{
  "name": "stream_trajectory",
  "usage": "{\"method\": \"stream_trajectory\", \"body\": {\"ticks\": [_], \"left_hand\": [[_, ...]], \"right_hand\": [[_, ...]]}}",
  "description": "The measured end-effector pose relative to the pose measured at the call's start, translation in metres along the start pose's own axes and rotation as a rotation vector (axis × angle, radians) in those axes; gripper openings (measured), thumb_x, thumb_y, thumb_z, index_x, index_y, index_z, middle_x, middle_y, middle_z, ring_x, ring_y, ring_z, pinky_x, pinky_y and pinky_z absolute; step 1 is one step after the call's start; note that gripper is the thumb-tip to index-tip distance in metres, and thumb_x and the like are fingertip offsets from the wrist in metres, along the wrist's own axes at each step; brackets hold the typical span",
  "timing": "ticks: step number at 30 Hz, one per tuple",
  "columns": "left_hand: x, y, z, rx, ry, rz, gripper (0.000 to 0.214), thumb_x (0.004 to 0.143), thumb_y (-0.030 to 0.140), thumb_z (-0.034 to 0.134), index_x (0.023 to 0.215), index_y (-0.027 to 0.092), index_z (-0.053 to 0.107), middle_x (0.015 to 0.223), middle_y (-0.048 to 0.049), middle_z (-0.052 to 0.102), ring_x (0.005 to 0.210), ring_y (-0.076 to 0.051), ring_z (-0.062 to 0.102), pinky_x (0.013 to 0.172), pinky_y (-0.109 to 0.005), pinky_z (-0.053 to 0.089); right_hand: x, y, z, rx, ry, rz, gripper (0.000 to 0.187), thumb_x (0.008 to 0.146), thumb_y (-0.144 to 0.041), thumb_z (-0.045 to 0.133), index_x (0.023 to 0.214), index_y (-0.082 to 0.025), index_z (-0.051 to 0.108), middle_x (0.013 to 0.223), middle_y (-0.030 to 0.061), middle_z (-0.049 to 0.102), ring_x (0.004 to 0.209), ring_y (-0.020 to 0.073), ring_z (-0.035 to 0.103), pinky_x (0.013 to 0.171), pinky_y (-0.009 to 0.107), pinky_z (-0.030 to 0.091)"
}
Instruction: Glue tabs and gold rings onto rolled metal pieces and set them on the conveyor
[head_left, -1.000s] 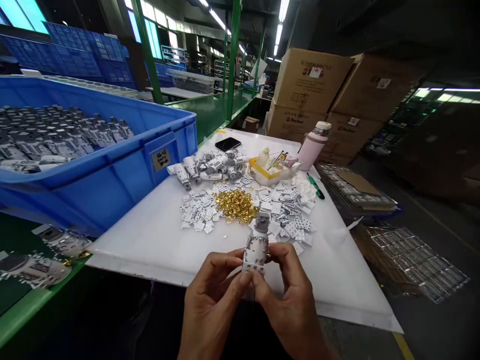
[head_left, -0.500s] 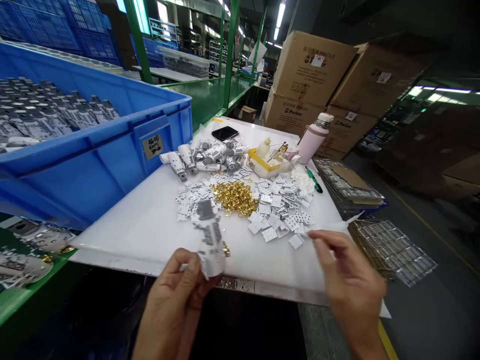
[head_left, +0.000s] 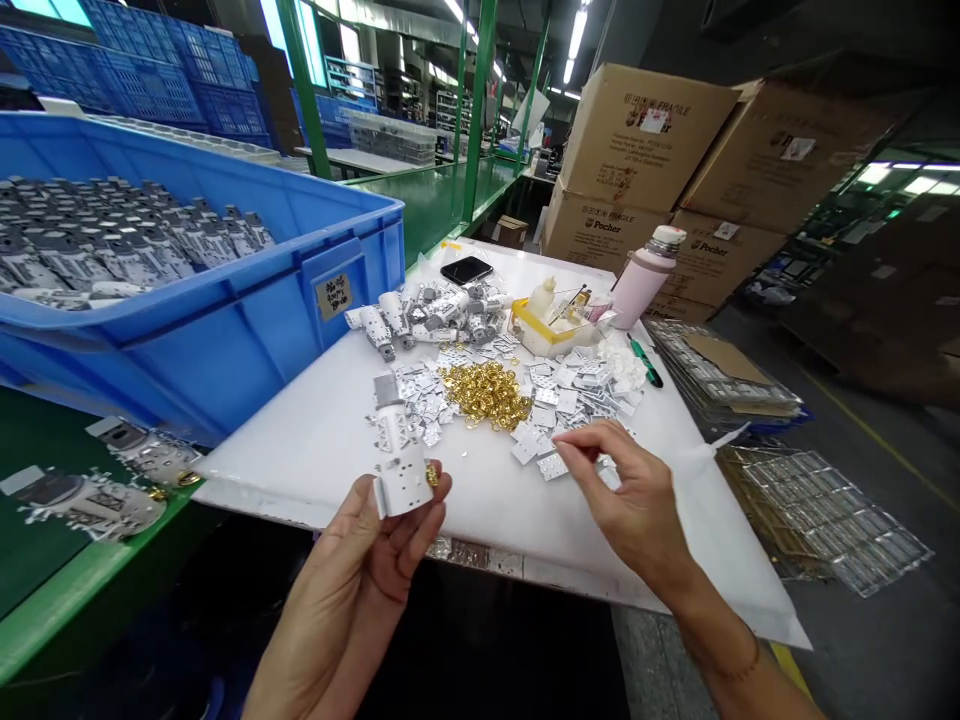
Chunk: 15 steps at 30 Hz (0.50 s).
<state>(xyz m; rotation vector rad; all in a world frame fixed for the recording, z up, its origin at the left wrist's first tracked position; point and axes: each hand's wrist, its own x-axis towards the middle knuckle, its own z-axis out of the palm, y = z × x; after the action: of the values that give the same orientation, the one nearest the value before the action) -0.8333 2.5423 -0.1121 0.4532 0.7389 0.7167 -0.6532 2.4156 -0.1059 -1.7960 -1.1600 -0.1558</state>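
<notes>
My left hand [head_left: 360, 575] holds a white and grey cylindrical part [head_left: 397, 450] upright by its lower end, a small gold ring on its side. My right hand [head_left: 626, 495] reaches over the white board [head_left: 315, 450], fingertips pinched at a small white perforated plate [head_left: 553, 465] at the near edge of the scattered plates [head_left: 570, 400]. A heap of gold rings [head_left: 487, 392] lies in the middle. A second patch of small plates [head_left: 420, 395] lies left of the rings.
A big blue crate [head_left: 247, 320] full of grey-white parts stands left. Several finished parts [head_left: 427, 315], a black phone [head_left: 466, 269], a yellow tray [head_left: 551, 335], a pink bottle [head_left: 649, 275] and a green pen [head_left: 645, 362] sit at the back. Cardboard boxes [head_left: 645, 150] behind; clear trays [head_left: 817, 500] right.
Both hands held the part together a second ago. My right hand let go, swung out right, and now reaches in to the small plates. My left hand keeps the part, now steadier and upright.
</notes>
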Motion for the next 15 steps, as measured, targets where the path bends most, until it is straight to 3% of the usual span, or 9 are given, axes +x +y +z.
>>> {"method": "stream_trajectory", "body": {"ticks": [2, 4, 6, 7, 9, 11, 13, 15], "left_hand": [[-0.002, 0.009, -0.007, -0.003, -0.020, 0.045, 0.015, 0.087, 0.018, 0.057, 0.097, 0.018, 0.070, 0.101, -0.0064, 0.075, 0.095, -0.021, 0.070, 0.081, -0.023, 0.057], [-0.001, 0.015, -0.016, -0.020, -0.058, 0.059, 0.016, 0.084, 0.020, 0.063, 0.098, 0.019, 0.070, 0.098, -0.0040, 0.076, 0.093, -0.019, 0.070, 0.081, -0.020, 0.056], [0.001, 0.015, -0.021, -0.034, -0.086, 0.025, 0.019, 0.081, 0.019, 0.067, 0.100, 0.020, 0.070, 0.098, -0.0025, 0.076, 0.092, -0.019, 0.070, 0.080, -0.018, 0.056], [0.001, 0.012, -0.021, -0.030, -0.095, -0.001, 0.018, 0.081, 0.018, 0.067, 0.099, 0.020, 0.070, 0.097, -0.0023, 0.076, 0.092, -0.019, 0.071, 0.080, -0.018, 0.056], [0.002, 0.004, -0.015, -0.014, -0.107, -0.051, 0.015, 0.084, 0.015, 0.063, 0.096, 0.019, 0.071, 0.095, -0.0025, 0.077, 0.090, -0.018, 0.071, 0.078, -0.018, 0.056], [-0.001, -0.006, -0.004, 0.006, -0.103, -0.115, 0.015, 0.086, 0.014, 0.059, 0.093, 0.017, 0.071, 0.096, -0.0039, 0.076, 0.092, -0.019, 0.071, 0.078, -0.019, 0.057], [-0.006, -0.016, 0.006, 0.015, -0.098, -0.188, 0.013, 0.085, 0.014, 0.059, 0.092, 0.016, 0.071, 0.101, -0.0060, 0.075, 0.096, -0.021, 0.069, 0.082, -0.024, 0.058], [-0.011, -0.022, 0.010, 0.007, -0.121, -0.235, 0.009, 0.084, 0.015, 0.062, 0.089, 0.016, 0.070, 0.100, -0.0072, 0.075, 0.100, -0.024, 0.068, 0.086, -0.032, 0.057]], "right_hand": [[0.013, -0.001, 0.001, -0.038, 0.065, -0.091, 0.007, 0.088, -0.018, 0.058, 0.084, -0.019, 0.064, 0.078, 0.0004, 0.061, 0.073, 0.0136, 0.054, 0.067, 0.028, 0.045], [0.013, 0.012, -0.011, -0.070, 0.371, -0.086, 0.003, 0.086, -0.021, 0.062, 0.088, -0.018, 0.062, 0.081, 0.0012, 0.059, 0.073, 0.0136, 0.055, 0.067, 0.028, 0.045], [0.001, 0.036, -0.030, -0.097, 0.691, 0.002, 0.023, 0.080, -0.027, 0.068, 0.099, -0.018, 0.059, 0.088, 0.0025, 0.056, 0.075, 0.0144, 0.055, 0.068, 0.029, 0.045], [-0.007, 0.050, -0.041, -0.121, 0.777, 0.071, 0.036, 0.077, -0.032, 0.071, 0.107, -0.017, 0.056, 0.092, 0.0038, 0.056, 0.077, 0.0154, 0.054, 0.068, 0.030, 0.045], [-0.025, 0.078, -0.060, -0.231, 0.745, 0.255, 0.057, 0.073, -0.042, 0.073, 0.119, -0.017, 0.051, 0.103, 0.0080, 0.055, 0.082, 0.0182, 0.053, 0.069, 0.033, 0.044], [-0.039, 0.101, -0.073, -0.368, 0.578, 0.399, 0.061, 0.070, -0.051, 0.071, 0.118, -0.017, 0.055, 0.110, 0.0112, 0.054, 0.085, 0.0209, 0.052, 0.074, 0.037, 0.044], [-0.046, 0.115, -0.078, -0.427, 0.435, 0.453, 0.049, 0.068, -0.054, 0.071, 0.099, -0.017, 0.063, 0.104, 0.0103, 0.056, 0.084, 0.0223, 0.050, 0.078, 0.040, 0.042], [-0.046, 0.118, -0.078, -0.397, 0.383, 0.454, 0.039, 0.067, -0.053, 0.071, 0.079, -0.017, 0.063, 0.085, 0.0059, 0.058, 0.076, 0.0205, 0.049, 0.075, 0.038, 0.041]]}}
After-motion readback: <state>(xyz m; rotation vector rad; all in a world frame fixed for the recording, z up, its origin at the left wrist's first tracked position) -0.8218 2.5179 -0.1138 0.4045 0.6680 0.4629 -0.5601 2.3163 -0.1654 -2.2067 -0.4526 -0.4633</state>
